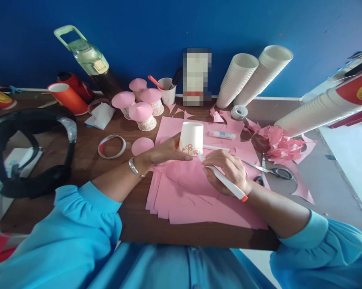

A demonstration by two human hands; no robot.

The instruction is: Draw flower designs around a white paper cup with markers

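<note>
A white paper cup point(192, 136) with red and yellow flowers drawn around its rim is upside down in my left hand point(168, 150), the fingers wrapped around it. In my right hand point(229, 168) is a white marker point(227, 184) with an orange end, its tip close to the cup's lower edge; whether it touches cannot be made out. Pink paper sheets point(181, 192) lie stacked beneath both hands. A second white marker point(216, 148) and a glue stick point(223, 135) rest on the sheets.
Several decorated cups with pink cone tops point(142, 112) stand at the back left near a water bottle point(92, 60). Stacked cups point(238, 80) lean against the blue wall. Scissors point(274, 171) and pink scraps point(281, 142) lie right; a tape roll point(111, 146) lies left.
</note>
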